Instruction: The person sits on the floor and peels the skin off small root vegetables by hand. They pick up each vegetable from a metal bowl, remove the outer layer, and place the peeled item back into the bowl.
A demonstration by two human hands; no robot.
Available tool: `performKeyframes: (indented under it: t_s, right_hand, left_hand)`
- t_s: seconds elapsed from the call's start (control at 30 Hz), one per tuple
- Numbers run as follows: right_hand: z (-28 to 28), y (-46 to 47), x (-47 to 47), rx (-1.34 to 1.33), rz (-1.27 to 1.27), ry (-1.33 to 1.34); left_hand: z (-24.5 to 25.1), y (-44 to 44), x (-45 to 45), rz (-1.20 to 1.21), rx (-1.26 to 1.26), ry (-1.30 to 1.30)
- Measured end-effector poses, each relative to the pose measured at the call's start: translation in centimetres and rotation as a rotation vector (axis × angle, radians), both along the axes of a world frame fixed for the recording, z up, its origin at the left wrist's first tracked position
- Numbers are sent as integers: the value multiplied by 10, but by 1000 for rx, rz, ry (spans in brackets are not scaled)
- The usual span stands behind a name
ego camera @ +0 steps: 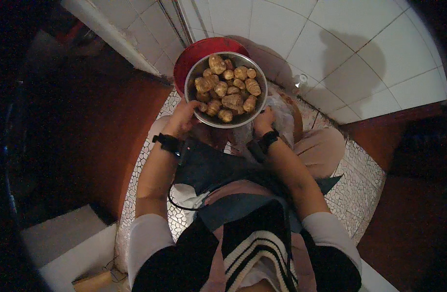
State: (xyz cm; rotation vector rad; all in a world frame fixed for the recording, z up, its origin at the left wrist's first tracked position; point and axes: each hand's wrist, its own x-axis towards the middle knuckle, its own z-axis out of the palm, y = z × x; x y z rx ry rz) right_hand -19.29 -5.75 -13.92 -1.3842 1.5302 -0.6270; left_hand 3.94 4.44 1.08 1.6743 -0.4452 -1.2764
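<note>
Brown, ringed taro corms point(232, 100) fill a round stainless steel bowl point(226, 126) held up in front of me. My left hand point(183, 116) grips the bowl's left rim, its thumb over the edge near the corms. At the bowl's lower right rim is my right hand point(264, 119), its fingers curled against the rim and partly hidden. A red plastic basin point(190, 60) lies behind and below the bowl, partly covered by it. Clear plastic bags point(281, 116) lie just right of and under my right hand.
A white tiled wall point(281, 33) rises ahead, with a small round white fitting point(300, 81) low on it. Under me the floor has patterned tiles point(354, 186). A pale box-like block point(66, 237) stands at the lower left. Dark reddish floor point(135, 106) lies left.
</note>
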Motion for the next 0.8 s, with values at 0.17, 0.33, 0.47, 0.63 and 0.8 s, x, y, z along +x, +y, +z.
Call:
performKeyframes:
  t_s: [0.17,0.33,0.47,0.63,0.8]
  right_hand:
    - [-3,-2,1,-90,434,647]
    - [-58,-19,-1,-296,517,565]
    - [-70,-18,-2,-525,524,396]
    - [-17,8,-4,-385,614,737]
    - [-6,8,-13,-430,624,426]
  left_hand:
    - [-2,8,-45,142,-32,27]
    - [-24,3,-80,307,-197,212]
    - [-43,1,-87,372,-328,296]
    - [-49,1,-86,313,-397,262]
    - [-45,1,-87,380,-285,221]
